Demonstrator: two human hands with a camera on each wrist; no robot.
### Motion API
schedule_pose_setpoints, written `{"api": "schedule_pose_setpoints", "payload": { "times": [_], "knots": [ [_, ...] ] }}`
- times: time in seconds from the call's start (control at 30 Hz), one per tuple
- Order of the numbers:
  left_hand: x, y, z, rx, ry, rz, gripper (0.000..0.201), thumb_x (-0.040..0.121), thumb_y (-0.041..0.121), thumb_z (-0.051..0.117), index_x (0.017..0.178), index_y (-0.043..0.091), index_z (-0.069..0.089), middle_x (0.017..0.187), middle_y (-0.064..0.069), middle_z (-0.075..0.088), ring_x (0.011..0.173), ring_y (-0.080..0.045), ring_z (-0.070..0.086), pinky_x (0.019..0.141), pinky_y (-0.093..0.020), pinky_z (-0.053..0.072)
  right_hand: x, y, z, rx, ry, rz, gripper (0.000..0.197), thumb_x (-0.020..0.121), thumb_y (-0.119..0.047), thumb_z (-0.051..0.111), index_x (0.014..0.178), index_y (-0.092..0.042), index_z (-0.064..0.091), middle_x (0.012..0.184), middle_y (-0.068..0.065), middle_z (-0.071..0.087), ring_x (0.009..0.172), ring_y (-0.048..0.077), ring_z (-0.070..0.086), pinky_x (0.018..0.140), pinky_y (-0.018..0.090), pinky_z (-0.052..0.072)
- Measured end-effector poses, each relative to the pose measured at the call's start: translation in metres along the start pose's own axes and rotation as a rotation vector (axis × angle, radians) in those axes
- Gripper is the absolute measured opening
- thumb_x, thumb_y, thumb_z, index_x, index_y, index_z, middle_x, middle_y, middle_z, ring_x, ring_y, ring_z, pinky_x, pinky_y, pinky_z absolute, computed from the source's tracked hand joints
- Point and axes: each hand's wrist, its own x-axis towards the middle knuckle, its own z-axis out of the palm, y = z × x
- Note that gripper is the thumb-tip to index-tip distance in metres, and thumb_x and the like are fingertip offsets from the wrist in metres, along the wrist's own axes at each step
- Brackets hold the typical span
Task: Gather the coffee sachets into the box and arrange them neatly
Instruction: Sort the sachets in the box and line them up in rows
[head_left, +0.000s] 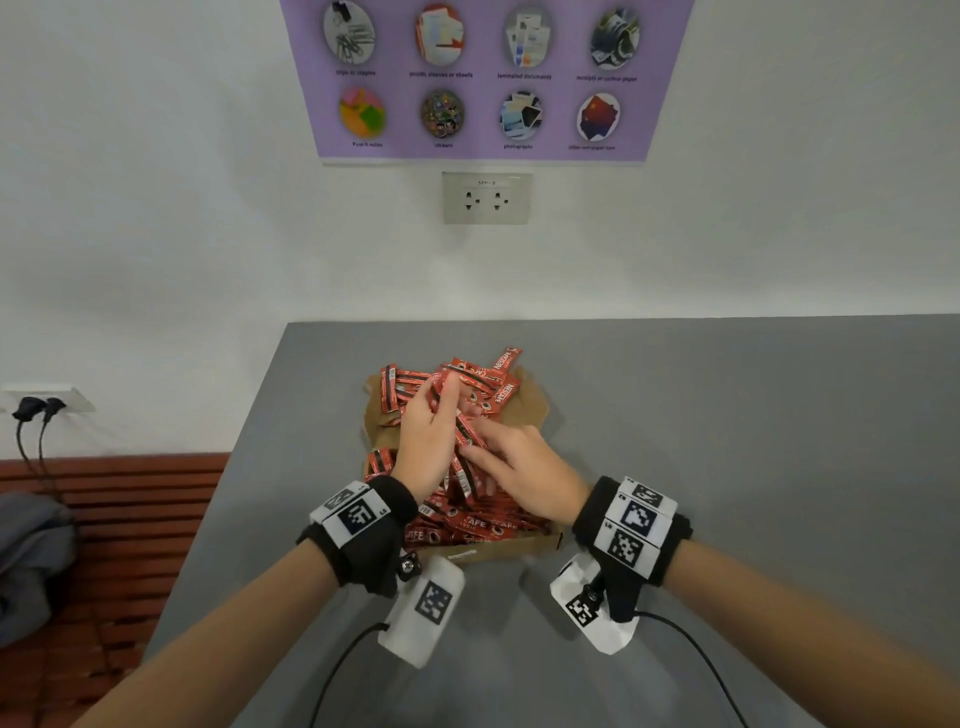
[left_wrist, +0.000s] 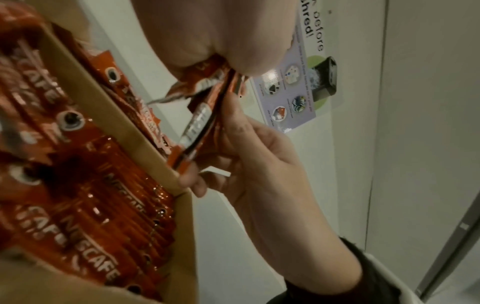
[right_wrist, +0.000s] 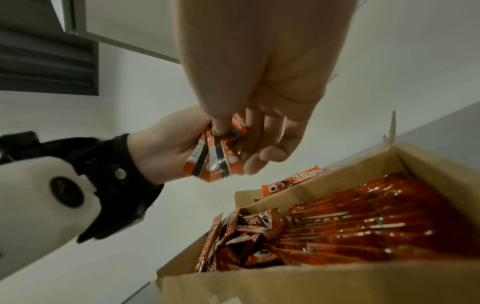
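Note:
An open cardboard box (head_left: 501, 548) sits on the grey table (head_left: 727, 441), part-filled with rows of red coffee sachets (head_left: 470, 522). More sachets lie in a loose heap (head_left: 467, 376) at its far end, over a brown flap. My left hand (head_left: 426, 431) grips a small bundle of sachets (head_left: 464, 434) just above the box. My right hand (head_left: 514, 462) pinches the bundle's lower end. In the right wrist view the bundle (right_wrist: 213, 156) is held between thumb and fingers of my right hand (right_wrist: 259, 61), with the left hand (right_wrist: 166, 144) gripping it from the side.
The table's left edge (head_left: 228, 467) drops to a wooden slatted bench (head_left: 114, 519) with a grey bag (head_left: 31, 561). The wall behind carries a socket (head_left: 487, 198) and a purple poster (head_left: 483, 78). Wrist-camera cables (head_left: 337, 675) trail toward me.

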Motion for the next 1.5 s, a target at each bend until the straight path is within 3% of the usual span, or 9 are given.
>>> {"api": "schedule_pose_setpoints", "payload": {
  "times": [0.1,0.17,0.33,0.57,0.7,0.8,1.0,1.17,1.5],
  "knots": [
    [0.001,-0.011,-0.005,0.044,-0.023,-0.077,0.050,0.100,0.039,0.030,0.093,-0.001,0.059,0.091,-0.026,0.062,0.090,-0.037,0.059,0.088,-0.043,0.048,-0.003,-0.003,0.001,0.088,0.013,0.061,0.024,0.097,-0.020,0.049,0.076,-0.029,0.046,0.063,0.001,0.065,0.051,0.010,0.062,0.056,0.022,0.052],
    [0.000,-0.010,-0.006,0.080,-0.017,-0.081,0.052,0.099,0.043,0.029,0.095,0.001,0.060,0.090,-0.025,0.063,0.088,-0.035,0.060,0.087,-0.041,0.049,-0.004,-0.003,0.002,0.051,0.031,0.065,0.025,0.096,-0.020,0.051,0.073,-0.029,0.049,0.065,0.000,0.065,0.051,0.004,0.060,0.056,0.020,0.050],
    [0.001,-0.002,-0.016,0.099,-0.031,-0.146,0.045,0.097,0.046,0.033,0.074,0.014,0.054,0.057,-0.003,0.048,0.047,-0.012,0.046,0.043,-0.018,0.041,-0.005,0.011,-0.008,-0.092,0.252,0.007,0.016,0.089,-0.017,0.062,0.099,-0.010,0.073,0.081,-0.003,0.069,0.069,-0.001,0.057,0.069,0.010,0.043],
    [-0.004,0.006,-0.024,0.033,-0.614,-0.302,0.015,0.087,0.022,0.064,0.086,0.008,0.059,0.053,0.001,0.050,0.041,-0.007,0.036,0.039,-0.018,0.032,-0.004,0.027,-0.023,-0.225,0.297,-0.141,0.037,0.080,0.009,0.061,0.110,-0.010,0.069,0.117,0.007,0.061,0.105,0.013,0.055,0.098,0.016,0.039],
    [-0.005,-0.001,-0.018,0.045,-0.387,-0.214,0.011,0.084,0.012,0.066,0.086,0.004,0.059,0.050,0.004,0.054,0.037,-0.006,0.043,0.040,-0.018,0.036,-0.004,0.025,-0.030,-0.099,0.306,0.028,0.061,0.088,0.008,0.048,0.143,-0.013,0.033,0.119,-0.004,0.049,0.095,0.004,0.050,0.083,0.009,0.039],
    [-0.006,-0.008,-0.017,0.029,-0.225,-0.160,0.016,0.082,0.015,0.070,0.084,0.000,0.063,0.067,-0.005,0.061,0.042,-0.011,0.043,0.042,-0.021,0.038,-0.008,0.020,-0.027,-0.023,0.235,0.088,0.041,0.098,-0.008,0.042,0.138,-0.009,0.034,0.105,-0.006,0.055,0.088,0.002,0.053,0.079,0.016,0.043],
    [-0.002,-0.001,-0.017,0.307,-0.394,-0.003,0.003,0.085,0.018,0.067,0.086,0.015,0.068,0.078,0.011,0.069,0.064,0.004,0.063,0.060,-0.008,0.045,0.000,0.021,-0.033,-0.150,0.193,-0.027,0.046,0.092,-0.022,0.056,0.136,-0.016,0.042,0.118,-0.001,0.056,0.095,0.002,0.053,0.087,0.010,0.042],
    [-0.005,-0.005,-0.013,0.220,-0.264,-0.055,0.009,0.080,0.016,0.072,0.078,0.010,0.067,0.063,0.004,0.064,0.037,-0.003,0.047,0.040,-0.016,0.038,-0.007,0.018,-0.014,0.108,0.321,0.062,0.064,0.083,-0.012,0.069,0.135,-0.015,0.032,0.086,-0.003,0.058,0.074,0.003,0.060,0.070,0.013,0.049],
    [-0.009,-0.010,-0.017,0.270,-0.441,-0.141,0.014,0.077,0.013,0.075,0.087,0.006,0.069,0.078,-0.001,0.069,0.042,-0.004,0.051,0.041,-0.019,0.041,-0.013,0.027,-0.019,0.257,0.390,0.080,0.053,0.079,-0.010,0.073,0.120,-0.024,0.042,0.075,-0.005,0.068,0.071,0.004,0.065,0.074,0.012,0.049]
  ]
}}
